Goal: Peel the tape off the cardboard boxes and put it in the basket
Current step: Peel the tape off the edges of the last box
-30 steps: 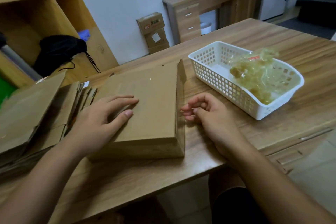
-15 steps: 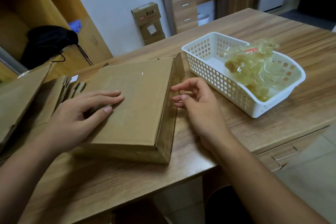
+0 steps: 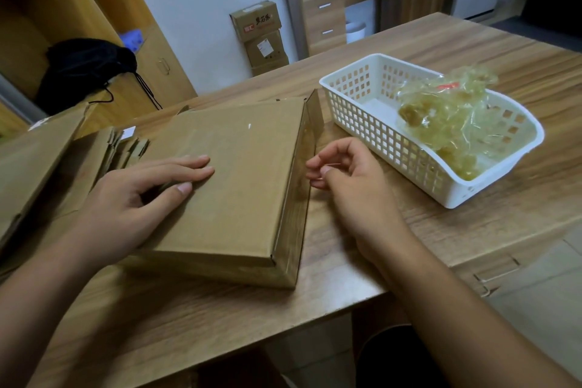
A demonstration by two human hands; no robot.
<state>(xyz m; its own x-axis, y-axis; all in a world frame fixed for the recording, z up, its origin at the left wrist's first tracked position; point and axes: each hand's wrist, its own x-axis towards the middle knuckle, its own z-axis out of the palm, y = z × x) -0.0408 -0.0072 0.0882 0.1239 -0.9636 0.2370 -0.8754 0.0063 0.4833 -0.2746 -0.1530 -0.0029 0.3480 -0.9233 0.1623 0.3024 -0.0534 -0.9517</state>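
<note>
Flat brown cardboard box (image 3: 230,179) lying closed on the desk, slightly turned, glossy clear tape (image 3: 297,186) running down its right side. White plastic lattice basket (image 3: 393,148) sits just right of it, with a crumpled yellowish wad of peeled tape (image 3: 447,123) piled inside. More flattened cardboard (image 3: 41,161) stacked far left.

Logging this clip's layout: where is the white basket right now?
In the head view, the white basket sits on the wooden table, right of the cardboard box, just beyond the right hand.
</note>
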